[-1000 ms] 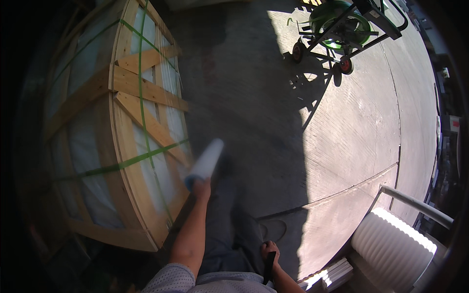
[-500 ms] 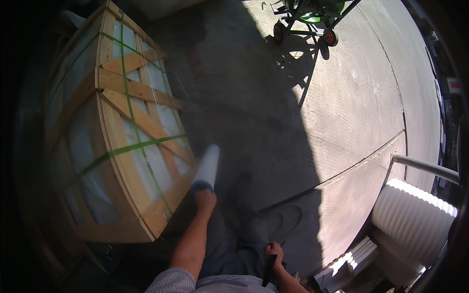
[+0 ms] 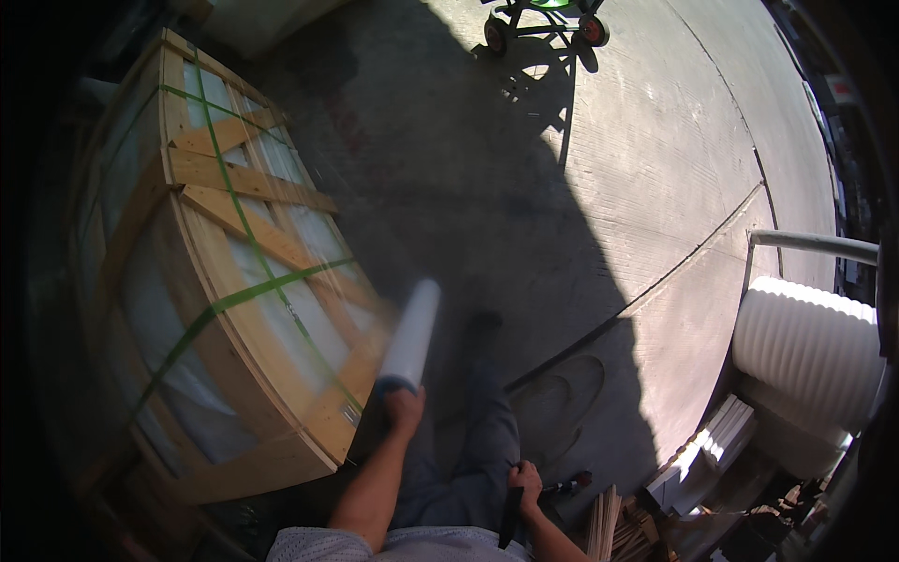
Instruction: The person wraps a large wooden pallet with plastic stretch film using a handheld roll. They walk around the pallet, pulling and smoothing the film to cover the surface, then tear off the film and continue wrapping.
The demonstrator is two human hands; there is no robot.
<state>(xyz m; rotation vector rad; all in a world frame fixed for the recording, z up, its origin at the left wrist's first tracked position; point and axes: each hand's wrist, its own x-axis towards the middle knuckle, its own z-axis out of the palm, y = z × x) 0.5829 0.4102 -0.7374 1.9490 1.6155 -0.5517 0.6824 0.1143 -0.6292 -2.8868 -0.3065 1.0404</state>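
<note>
My left hand [image 3: 405, 409] is closed round the blue end of a roll of clear stretch film [image 3: 412, 332]. The roll points forward and away from me, beside the near right corner of a large wooden crate [image 3: 272, 440]. Green straps [image 3: 245, 297] cross the crate's slats, and whitish wrapped contents show between the boards. A faint sheen lies over its right side. Low by my right thigh, my right hand [image 3: 527, 481] is closed on a dark flat object [image 3: 510, 517]; its kind I cannot make out.
Ahead stands a wheeled cart [image 3: 541, 33] with red-hubbed wheels. To the right are a large roll of white ribbed foam [image 3: 807, 330], a grey metal bar [image 3: 813, 244], white boxes [image 3: 704, 450] and thin wooden strips [image 3: 604, 525]. Concrete floor [image 3: 674, 178] lies half in shadow.
My view has shifted: the cart sits higher in the picture and the crate's near corner lower and farther right. My left hand and the film roll are slightly lower and farther right.
</note>
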